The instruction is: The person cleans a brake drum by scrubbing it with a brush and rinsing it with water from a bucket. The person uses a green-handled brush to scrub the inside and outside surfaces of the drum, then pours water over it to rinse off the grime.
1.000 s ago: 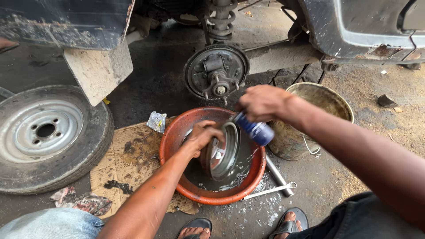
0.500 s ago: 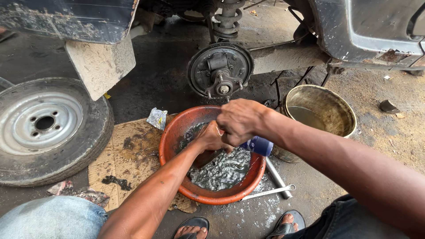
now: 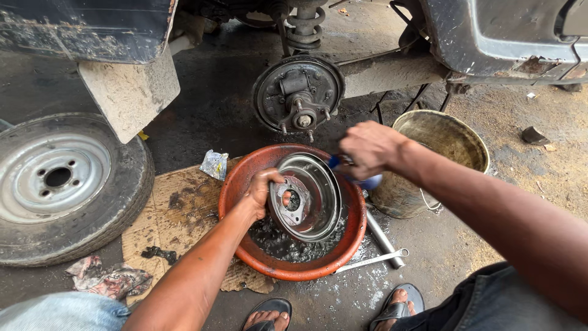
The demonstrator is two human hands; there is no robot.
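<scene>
Brake drum (image 3: pixel 306 197) now tilted up on edge in the red basin (image 3: pixel 245 254), out of the dirty liquid. Left hand (image 3: pixel 263 193) closed on its hub; right hand (image 3: pixel 367 149) lifted back, wrapped round blue-handled brush (image 3: pixel 367 181). Inner face exposed for scrubbing.

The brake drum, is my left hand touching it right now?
Touching. The head view shows the left hand gripping the brake drum, fingers hooked through its centre hole.

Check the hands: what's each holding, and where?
Left hand grips the brake drum by its rim, tilted in the red basin. Right hand grips a blue-handled tool by its handle.
</scene>
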